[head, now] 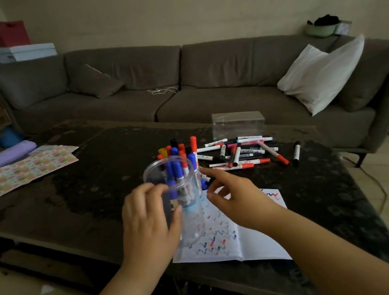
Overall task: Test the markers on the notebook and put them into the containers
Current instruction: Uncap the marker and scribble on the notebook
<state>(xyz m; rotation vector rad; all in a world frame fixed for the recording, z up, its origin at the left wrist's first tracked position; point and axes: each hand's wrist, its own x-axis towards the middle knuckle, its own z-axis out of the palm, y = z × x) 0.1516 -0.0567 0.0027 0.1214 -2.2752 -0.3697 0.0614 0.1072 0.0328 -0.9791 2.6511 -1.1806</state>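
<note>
A clear round container [186, 199] is grasped in the left grip [147, 227], fingers and thumb curled round its wall, and is held raised over the open notebook [250, 242]. Blue and red-capped markers [177, 172] are seen through its wall; whether they stand inside it or in a second holder just behind it cannot be told. The right grip [233, 194] is released, fingers loosely spread, nothing held, just beside the container. The notebook page below both grips is covered with rows of blue and red test squiggles, so much testing is judged done. Beyond the right grip a pile of loose markers [245, 153] lies on the table [93, 187], and further beyond it a clear rectangular box [237, 123] stands, apparently unfilled. The task is judged partly complete; the pile remains to be tested and stored.
</note>
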